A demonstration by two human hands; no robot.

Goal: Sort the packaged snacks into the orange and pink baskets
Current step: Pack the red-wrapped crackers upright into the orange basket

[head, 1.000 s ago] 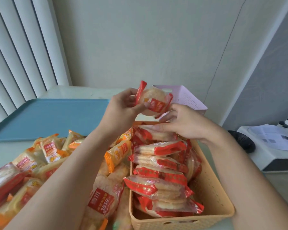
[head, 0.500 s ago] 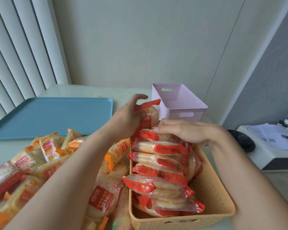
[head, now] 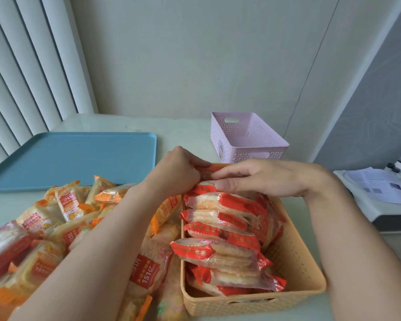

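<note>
Both hands [head: 218, 179] on crosswise red packet [head: 204, 169], orange basket [head: 296, 262]

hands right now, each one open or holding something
Left hand: fingers curled round the red snack pack at the far end of the orange basket.
Right hand: open, straight fingers pressing on the same pack.

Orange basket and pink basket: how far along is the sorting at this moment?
Done: the orange basket holds a row of red-wrapped packs. In hand: the left hand and right hand are seating another red pack at the basket's far end. Left: the pink basket shows no snacks, and a pile of orange-wrapped packs lies on the table beside the blue tray.
</note>
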